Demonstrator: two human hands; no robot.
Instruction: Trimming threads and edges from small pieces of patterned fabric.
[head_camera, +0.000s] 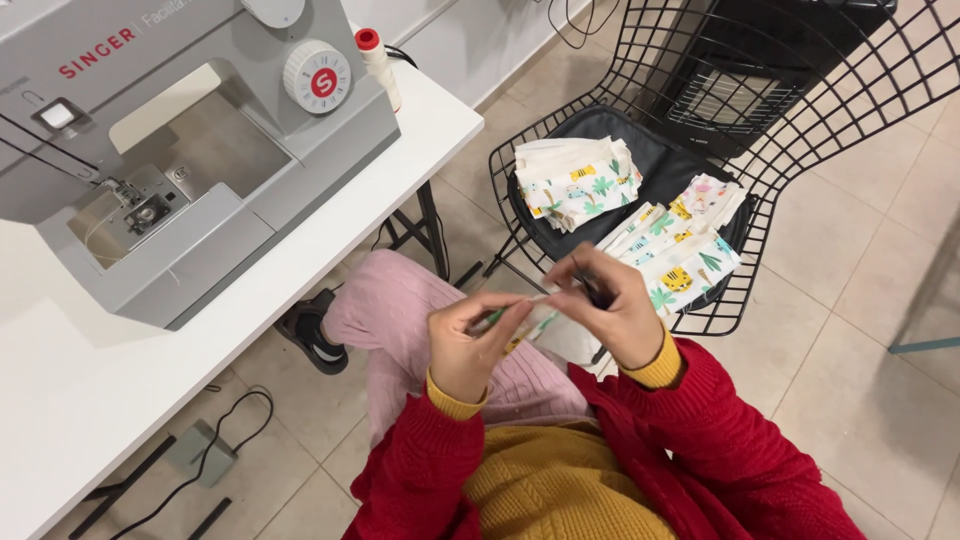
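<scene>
White printed fabric piece (545, 325) pinched between left hand (468, 345) and right hand (612, 315), above lap. Both hands closed on it; right also grips thin dark tool (592, 290). Similar pieces stacked on wire chair (800, 130) just beyond.

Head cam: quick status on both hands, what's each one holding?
Left hand: closed, pinching the printed fabric piece.
Right hand: closed on the same piece; a thin dark tool seems gripped too, kind unclear.

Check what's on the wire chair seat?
On the black wire chair lies a dark cushion with two stacks of printed fabric pieces. The stacks cover much of the cushion.
</scene>
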